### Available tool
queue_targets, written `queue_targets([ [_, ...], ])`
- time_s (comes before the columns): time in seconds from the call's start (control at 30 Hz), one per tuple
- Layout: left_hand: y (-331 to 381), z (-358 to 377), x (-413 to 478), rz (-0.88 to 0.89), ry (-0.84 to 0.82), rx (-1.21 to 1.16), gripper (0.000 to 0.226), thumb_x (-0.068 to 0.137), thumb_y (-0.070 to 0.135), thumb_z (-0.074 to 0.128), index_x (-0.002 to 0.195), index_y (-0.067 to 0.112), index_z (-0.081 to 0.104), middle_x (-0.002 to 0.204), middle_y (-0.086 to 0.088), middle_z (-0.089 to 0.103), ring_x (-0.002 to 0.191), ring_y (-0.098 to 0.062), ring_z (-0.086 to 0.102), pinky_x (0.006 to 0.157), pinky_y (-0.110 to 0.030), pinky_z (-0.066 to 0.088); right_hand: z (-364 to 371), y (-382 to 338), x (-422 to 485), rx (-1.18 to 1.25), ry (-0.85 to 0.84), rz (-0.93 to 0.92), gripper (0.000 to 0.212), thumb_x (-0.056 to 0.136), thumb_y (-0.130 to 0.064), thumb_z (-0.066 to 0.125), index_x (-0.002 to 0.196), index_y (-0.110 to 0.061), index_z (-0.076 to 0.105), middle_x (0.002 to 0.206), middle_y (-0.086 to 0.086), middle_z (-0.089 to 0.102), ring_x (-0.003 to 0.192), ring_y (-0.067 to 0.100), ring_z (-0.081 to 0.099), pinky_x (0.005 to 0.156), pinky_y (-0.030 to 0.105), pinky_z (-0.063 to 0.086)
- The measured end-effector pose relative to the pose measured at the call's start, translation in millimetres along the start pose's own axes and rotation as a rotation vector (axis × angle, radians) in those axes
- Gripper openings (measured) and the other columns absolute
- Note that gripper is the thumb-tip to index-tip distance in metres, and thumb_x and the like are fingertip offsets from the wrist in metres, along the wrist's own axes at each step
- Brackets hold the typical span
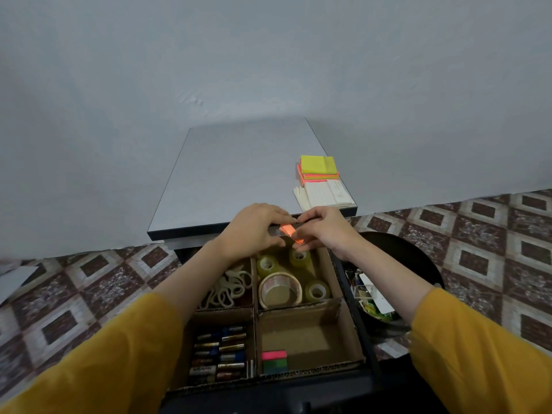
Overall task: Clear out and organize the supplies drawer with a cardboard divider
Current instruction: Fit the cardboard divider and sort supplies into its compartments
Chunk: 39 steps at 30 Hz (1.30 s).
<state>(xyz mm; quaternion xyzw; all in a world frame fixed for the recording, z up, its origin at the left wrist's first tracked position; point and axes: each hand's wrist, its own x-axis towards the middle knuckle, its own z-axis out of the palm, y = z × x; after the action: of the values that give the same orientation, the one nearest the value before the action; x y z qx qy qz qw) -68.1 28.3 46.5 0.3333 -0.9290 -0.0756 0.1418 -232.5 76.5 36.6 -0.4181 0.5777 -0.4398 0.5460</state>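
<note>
Drawer (359, 318) sits open under desktop (239, 174) | left hand (254, 228) and right hand (325, 231) pinch orange sticky note (291, 233) over its far end | cardboard divider (255, 312) cells: tape rolls (279, 289), rubber bands (230, 288) I think, batteries (221, 357), pink-green pad (274, 361) | neon note stack (318, 170) up top

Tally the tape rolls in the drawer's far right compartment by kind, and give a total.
Small clear tape rolls: 3
Large tape roll: 1
Total: 4
</note>
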Motion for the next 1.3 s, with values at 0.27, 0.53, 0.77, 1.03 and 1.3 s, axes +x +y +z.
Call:
queue_targets([
  [0.27, 0, 1, 0, 0.188, 0.076, 0.234, 0.037, 0.083, 0.042, 0.044, 0.091, 0.025, 0.076, 0.079, 0.0, 0.072, 0.078, -0.022, 0.064, 0.075, -0.036, 0.044, -2, 7, 0, -0.023, -0.03, -0.013, 0.021, 0.076, 0.01, 0.067, 0.094, 0.0, 0.059, 0.078, 0.016, 0.066, 0.054, 0.015, 0.066, 0.056, 0.021, 0.056],
  [0.53, -1, 3, -5, -0.033, 0.124, -0.046, 0.023, 0.083, 0.036, 0.064, 0.099, 0.024, 0.075, 0.076, -0.003, 0.072, 0.07, -0.021, 0.062, 0.065, -0.035, 0.046, -2, 21, -4, 0.626, -0.131, 0.102, 0.011, 0.089, -0.001, 0.053, 0.087, 0.004, 0.063, 0.078, 0.018, 0.069, 0.067, 0.02, 0.071, 0.066, 0.026, 0.059],
  [0.77, -1, 3, -2, -0.107, 0.135, -0.106, 0.025, 0.081, 0.031, 0.07, 0.104, 0.021, 0.073, 0.089, -0.003, 0.074, 0.079, -0.02, 0.064, 0.074, -0.039, 0.049, 3, 29, -4, 0.887, -0.169, 0.168, 0.014, 0.081, -0.005, 0.056, 0.091, 0.004, 0.06, 0.079, 0.02, 0.07, 0.069, 0.023, 0.072, 0.063, 0.028, 0.06],
  [1.03, 3, 5, 1, -0.145, 0.143, -0.108, 0.029, 0.08, 0.035, 0.07, 0.106, 0.022, 0.072, 0.093, -0.003, 0.073, 0.082, -0.02, 0.063, 0.077, -0.039, 0.049, 9, 29, 1, 0.829, -0.093, 0.118, 0.005, 0.087, -0.005, 0.057, 0.087, 0.0, 0.06, 0.069, 0.012, 0.069, 0.057, 0.013, 0.068, 0.052, 0.018, 0.055],
  [1.3, 6, 5, 1, -0.208, 0.008, 0.059, 0.025, 0.086, 0.036, 0.062, 0.108, 0.028, 0.07, 0.097, -0.004, 0.071, 0.09, -0.021, 0.059, 0.08, -0.036, 0.046, 2, 27, 0, 0.215, -0.008, -0.123, 0.008, 0.084, -0.002, 0.064, 0.091, -0.004, 0.066, 0.073, 0.011, 0.07, 0.06, 0.017, 0.067, 0.063, 0.024, 0.058],
])
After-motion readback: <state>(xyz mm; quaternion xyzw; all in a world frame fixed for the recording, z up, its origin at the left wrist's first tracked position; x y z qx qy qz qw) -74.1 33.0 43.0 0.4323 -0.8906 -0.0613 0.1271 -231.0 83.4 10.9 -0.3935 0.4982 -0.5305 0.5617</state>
